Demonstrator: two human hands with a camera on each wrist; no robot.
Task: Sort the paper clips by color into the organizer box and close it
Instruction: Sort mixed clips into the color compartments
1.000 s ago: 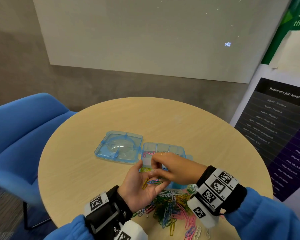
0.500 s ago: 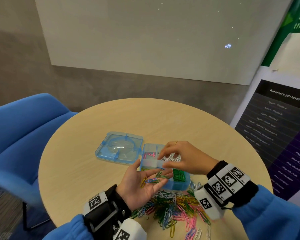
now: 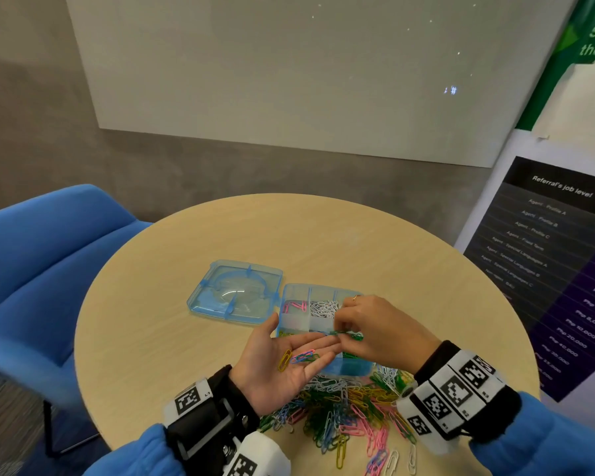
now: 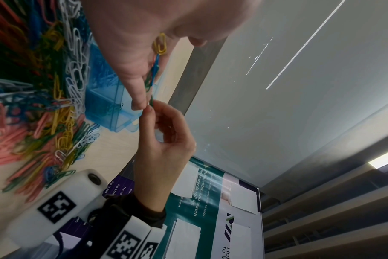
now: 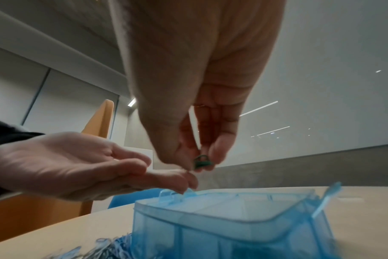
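The organizer box (image 3: 349, 367) is showing translucent blue, and its open lid (image 3: 234, 292), lying just left of the box, is showing the same blue. Inside the box, pink clips (image 3: 294, 306) are sitting in the far-left compartment, white clips (image 3: 324, 308) beside them, green clips (image 3: 351, 354) nearer the front. The right hand (image 3: 382, 333) is pinching a green paper clip (image 5: 201, 163) over the box. The left hand (image 3: 285, 364) is cradling a yellow clip (image 3: 284, 360), plus pink, blue and green ones. In front of the box, the loose pile (image 3: 347, 410) is mixing green, yellow, pink, blue and white. The round table (image 3: 172, 338) is looking pale beige; the chair (image 3: 38, 269) left of the box, bright blue. The wristbands (image 3: 457, 395) are bearing black-and-white square codes.
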